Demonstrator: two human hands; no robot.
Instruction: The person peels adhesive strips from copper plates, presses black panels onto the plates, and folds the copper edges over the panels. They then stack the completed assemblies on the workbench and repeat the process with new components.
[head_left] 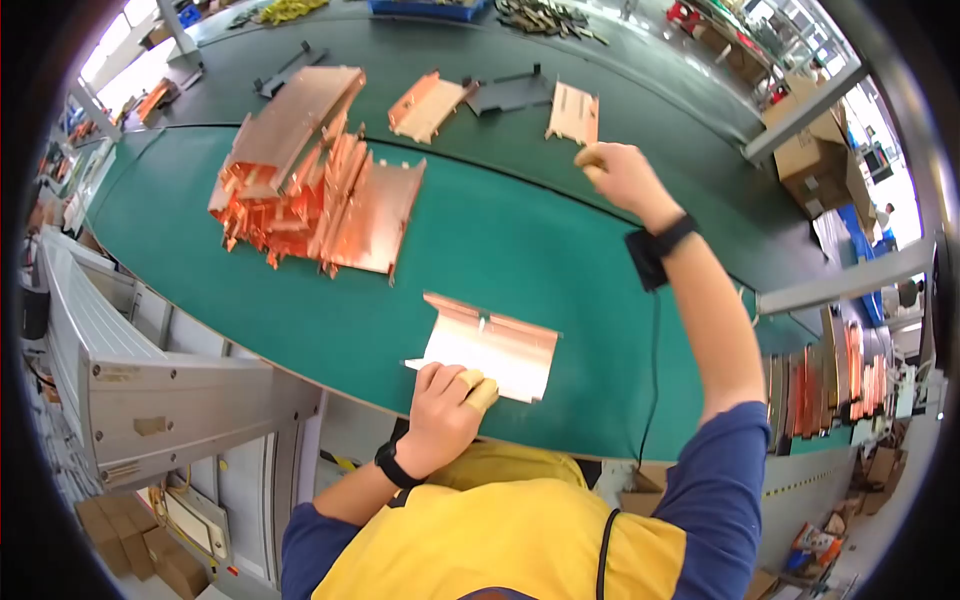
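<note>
A bent copper-coloured metal plate (500, 358) lies on the green mat in front of me, its far edge folded up. My left hand (447, 408) is closed on the near edge of this plate, with yellowish covers on some fingertips. My right hand (625, 180) reaches far out over the dark surface, fingers curled together. Just beyond its fingertips lies a smaller copper-coloured plate (575, 112); whether they touch cannot be told. What the right fingers hold, if anything, is hidden. A black wristband with a cord (655, 345) is on the right wrist.
A heap of copper-coloured plates (375, 215) stands left on the green mat (500, 235). Past it, on the dark surface, lie another copper plate (428, 105) and a black bent plate (510, 95). Metal posts and a cardboard box (810, 165) are at right, a grey metal frame (170, 400) at left.
</note>
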